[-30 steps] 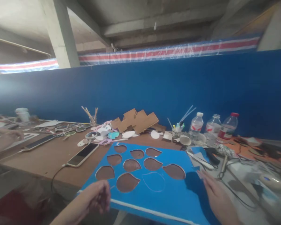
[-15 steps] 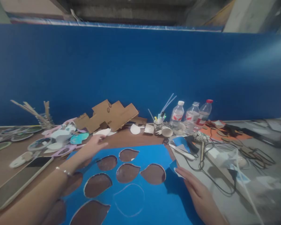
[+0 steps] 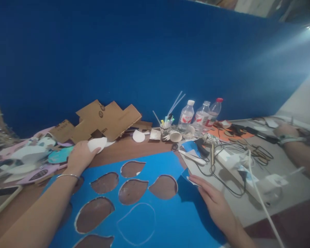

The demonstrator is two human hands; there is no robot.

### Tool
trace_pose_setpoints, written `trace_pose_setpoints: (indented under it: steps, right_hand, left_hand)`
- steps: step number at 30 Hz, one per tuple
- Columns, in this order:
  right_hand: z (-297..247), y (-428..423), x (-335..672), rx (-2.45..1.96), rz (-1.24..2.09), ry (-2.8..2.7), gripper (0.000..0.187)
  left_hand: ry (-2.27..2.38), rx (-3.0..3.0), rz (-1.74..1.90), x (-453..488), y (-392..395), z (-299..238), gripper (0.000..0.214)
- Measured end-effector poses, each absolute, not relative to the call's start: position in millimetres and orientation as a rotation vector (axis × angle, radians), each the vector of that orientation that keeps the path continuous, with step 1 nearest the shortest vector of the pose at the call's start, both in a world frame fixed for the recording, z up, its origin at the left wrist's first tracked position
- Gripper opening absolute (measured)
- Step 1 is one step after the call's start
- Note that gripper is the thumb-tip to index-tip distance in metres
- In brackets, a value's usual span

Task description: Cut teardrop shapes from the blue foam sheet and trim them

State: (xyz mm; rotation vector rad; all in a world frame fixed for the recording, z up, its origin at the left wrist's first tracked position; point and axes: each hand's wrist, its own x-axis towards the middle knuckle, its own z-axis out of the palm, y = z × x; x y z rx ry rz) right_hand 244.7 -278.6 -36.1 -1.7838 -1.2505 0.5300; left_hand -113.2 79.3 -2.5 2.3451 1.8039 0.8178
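Observation:
My left hand (image 3: 81,155) reaches across to the back of the table. Its thumb and fingers are closed on a white rounded card piece (image 3: 96,144). Below lies a large blue sheet (image 3: 167,220) with several leaf-shaped holes cut through it, brown tabletop showing inside them. A pale leaf-like outline (image 3: 136,224) is drawn on the uncut part. At the sheet's right edge, my right hand (image 3: 214,199) grips a small blue card piece (image 3: 184,175) with a white underside between thumb and fingers.
Folded brown cardboard (image 3: 108,120) leans at the back. A pen cup (image 3: 166,129) and clear bottles (image 3: 186,117) stand to its right. Cables and a white power strip (image 3: 229,165) lie on the right. Another person's hand (image 3: 286,131) is at far right; a phone (image 3: 2,199) lies left.
The view has turned right and down. My left hand has closed on the white card piece and raised it slightly. My right hand keeps its hold. Another person's hand has come into view.

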Motion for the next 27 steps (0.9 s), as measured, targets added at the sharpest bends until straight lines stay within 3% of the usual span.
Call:
trace_pose_setpoints:
  steps: [4,19,23,27]
  right_hand:
    - [-46.3,-280.7,247.3,-1.839,0.519,-1.289,0.038]
    - [-56.6,-282.4,254.8,-1.895,0.406,-1.357,0.039]
    - [-37.5,-276.9,258.8,-1.907,0.493,-1.184,0.040]
    - [-6.9,-242.4,261.7,-1.803,0.567,-1.150,0.033]
  left_hand:
    - [1.863,2.333,0.910,-115.7,82.7,-2.1,0.060]
    - [1.646,1.974,1.123,-132.7,79.3,15.9,0.031]
    - [1.478,1.894,1.177,-134.3,76.2,26.1,0.033]
    - [1.312,1.803,1.198,-124.8,65.9,46.4,0.051]
